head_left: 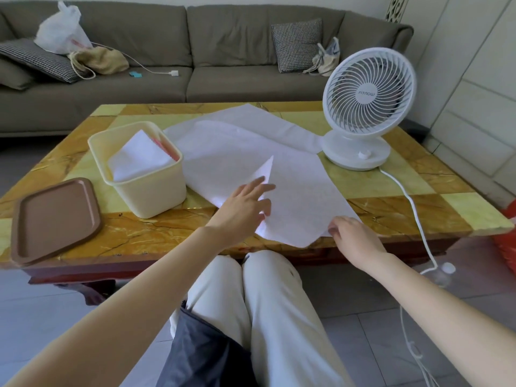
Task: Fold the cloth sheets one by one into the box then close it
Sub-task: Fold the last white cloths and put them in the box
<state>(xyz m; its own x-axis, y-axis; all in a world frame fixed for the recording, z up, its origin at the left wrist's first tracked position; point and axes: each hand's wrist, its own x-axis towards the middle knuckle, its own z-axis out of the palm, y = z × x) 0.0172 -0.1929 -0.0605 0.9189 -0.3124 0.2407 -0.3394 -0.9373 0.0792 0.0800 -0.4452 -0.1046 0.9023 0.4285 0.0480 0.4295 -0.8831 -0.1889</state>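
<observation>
We are mid-fold on the top white cloth sheet (pixel 301 191), which lies on the near part of the yellow-and-amber marbled desk (pixel 405 208), on top of more white sheets (pixel 245 127) spread toward the far side. Our left hand (pixel 245 203) rests at the sheet's left edge with its fingers (pixel 262 188) straight and spread, and a pointed flap of that edge stands up just beyond them. Our right hand (pixel 353 236) has its fingers (pixel 333 229) curled at the near right edge, apparently pinching it where it overhangs the desk. The cream plastic box (pixel 150 191) stands just left of the sheet, already holding folded white cloth (pixel 139 160), and the brown rounded-rectangular lid (pixel 55 219) lies off, further left. We judge the task partly done: this sheet needs its flap carried across and pressed flat, then folded small enough to fit the box. The next move calls for steady hands, since thin cloth slides and the white desk fan (pixel 365 107) stands near.
</observation>
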